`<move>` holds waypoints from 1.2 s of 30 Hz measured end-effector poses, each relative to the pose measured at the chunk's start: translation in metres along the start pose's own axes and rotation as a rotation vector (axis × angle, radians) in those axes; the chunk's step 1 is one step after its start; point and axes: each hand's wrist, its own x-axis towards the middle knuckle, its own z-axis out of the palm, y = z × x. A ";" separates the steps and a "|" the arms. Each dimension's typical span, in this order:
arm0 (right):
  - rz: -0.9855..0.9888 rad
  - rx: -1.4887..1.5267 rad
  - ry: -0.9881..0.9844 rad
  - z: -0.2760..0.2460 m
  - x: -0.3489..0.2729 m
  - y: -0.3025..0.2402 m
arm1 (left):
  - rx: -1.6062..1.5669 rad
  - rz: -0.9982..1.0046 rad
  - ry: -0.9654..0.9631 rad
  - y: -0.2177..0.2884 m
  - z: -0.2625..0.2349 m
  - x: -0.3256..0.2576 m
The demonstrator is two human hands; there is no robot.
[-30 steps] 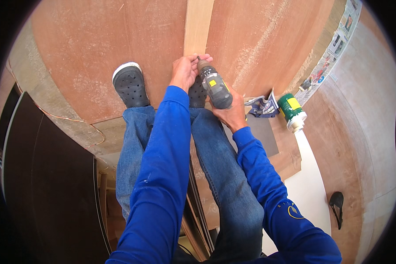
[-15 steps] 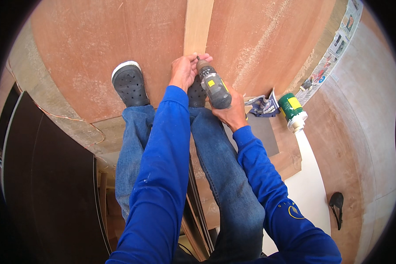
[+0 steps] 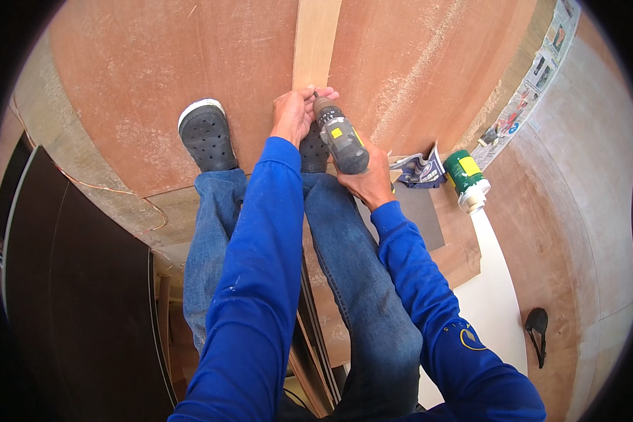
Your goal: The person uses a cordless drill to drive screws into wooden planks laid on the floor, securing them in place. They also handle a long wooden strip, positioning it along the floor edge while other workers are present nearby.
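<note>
A dark grey power drill (image 3: 346, 146) with a yellow patch is gripped in my right hand (image 3: 373, 177), its nose aimed away from me and slightly left. The fingers of my left hand (image 3: 292, 116) are closed at the drill's tip, right at the near end of a pale wooden strip (image 3: 316, 46). What those fingers pinch is too small and too covered to make out. Beneath both hands lies a reddish plywood sheet (image 3: 169, 56), with the strip running away across it.
My feet in dark clogs (image 3: 208, 137) stand on the plywood, one just under my left hand. To the right are a crumpled packet (image 3: 420, 169), a green container (image 3: 464, 172) and a small black tool (image 3: 536, 327). A dark panel (image 3: 84, 288) lies left; sawdust (image 3: 408, 77) covers part of the sheet.
</note>
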 end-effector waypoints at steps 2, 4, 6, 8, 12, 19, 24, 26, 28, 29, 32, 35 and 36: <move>0.009 -0.010 -0.013 0.000 0.000 -0.001 | 0.000 -0.003 -0.005 0.000 0.000 0.000; 0.010 -0.019 -0.022 -0.001 0.001 -0.002 | -0.008 -0.004 0.002 0.000 0.000 0.001; 0.010 -0.030 -0.027 -0.002 0.002 -0.002 | -0.027 -0.004 0.012 0.000 0.000 0.002; 0.011 -0.043 -0.033 -0.003 0.002 -0.002 | -0.028 -0.006 0.000 0.000 0.000 0.003; -0.006 -0.081 -0.052 -0.006 0.005 -0.001 | 0.001 -0.001 0.009 -0.001 -0.003 -0.001; -0.030 -0.178 -0.086 -0.015 0.011 -0.002 | 0.356 0.139 0.335 -0.012 -0.070 -0.020; -0.102 -0.154 -0.144 -0.019 0.019 0.007 | 0.756 0.269 0.467 -0.034 -0.112 -0.033; -0.079 -0.222 -0.178 -0.022 0.016 0.007 | 0.968 0.282 0.484 -0.039 -0.109 -0.047; -0.148 -0.257 -0.140 -0.027 0.022 0.004 | 1.112 0.260 0.537 -0.035 -0.088 -0.049; -0.133 -0.314 -0.157 -0.029 0.025 0.002 | 1.149 0.256 0.581 -0.037 -0.076 -0.054; -0.112 -0.345 -0.193 -0.029 0.028 0.001 | 1.175 0.418 0.660 -0.042 -0.048 -0.053; -0.204 -0.272 -0.166 -0.026 0.026 0.012 | 1.262 0.448 0.658 -0.058 -0.039 -0.051; -0.204 -0.282 -0.164 -0.024 0.026 0.018 | 1.308 0.463 0.653 -0.064 -0.039 -0.049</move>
